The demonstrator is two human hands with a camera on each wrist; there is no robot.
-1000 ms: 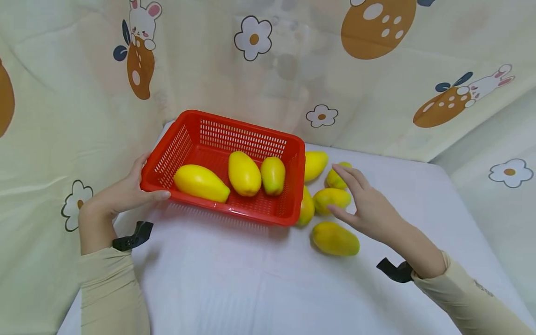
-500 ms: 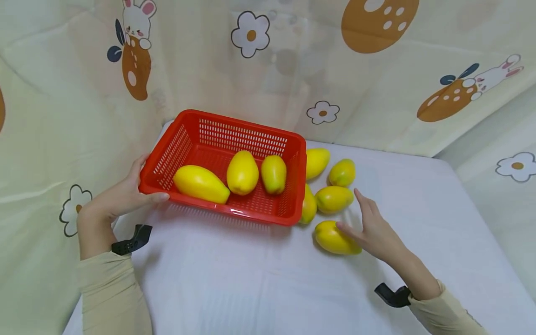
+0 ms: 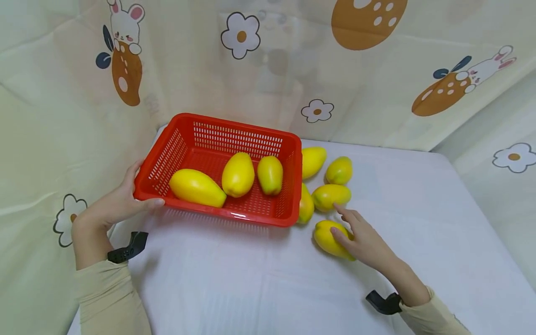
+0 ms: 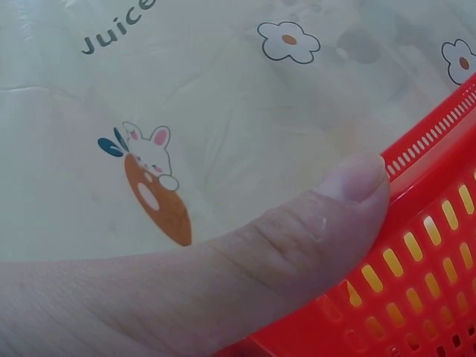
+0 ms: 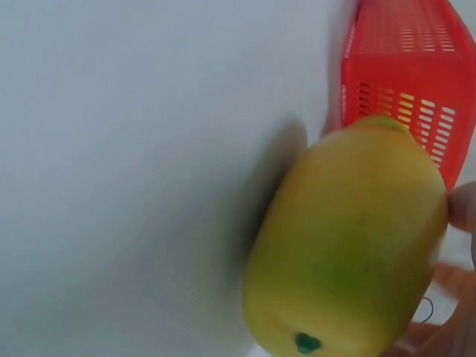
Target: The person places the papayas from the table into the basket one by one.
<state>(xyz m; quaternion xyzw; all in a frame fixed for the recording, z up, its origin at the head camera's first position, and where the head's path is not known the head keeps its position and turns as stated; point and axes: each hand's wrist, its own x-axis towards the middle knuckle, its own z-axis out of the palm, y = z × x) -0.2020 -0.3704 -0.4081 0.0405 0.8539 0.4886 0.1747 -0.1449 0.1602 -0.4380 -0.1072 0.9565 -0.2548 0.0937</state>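
In the head view, my left hand [image 3: 119,200] grips the left end of a red plastic basket [image 3: 235,214], thumb over the front rim. Three yellow papayas lie inside, among them a long papaya [image 3: 197,187] at the left. My right hand [image 3: 368,242] is at a papaya [image 3: 328,239] on the table, the thumb lying against its upper side and the index finger stretched beyond it. The right wrist view shows this papaya [image 5: 346,245] close up, its small green stem end near the camera. The left wrist view shows the left thumb [image 4: 297,245] on the basket's rim.
Several other papayas lie just right of the basket, including a papaya [image 3: 331,197] in front and a greener papaya [image 3: 339,170] behind. A white cloth [image 3: 234,288] covers the table. Printed curtains [image 3: 272,79] stand close behind and at the sides.
My right hand has come down and toward me from over the rear papayas to the nearest one, which has turned slightly under the thumb. The left hand keeps its hold on the basket.
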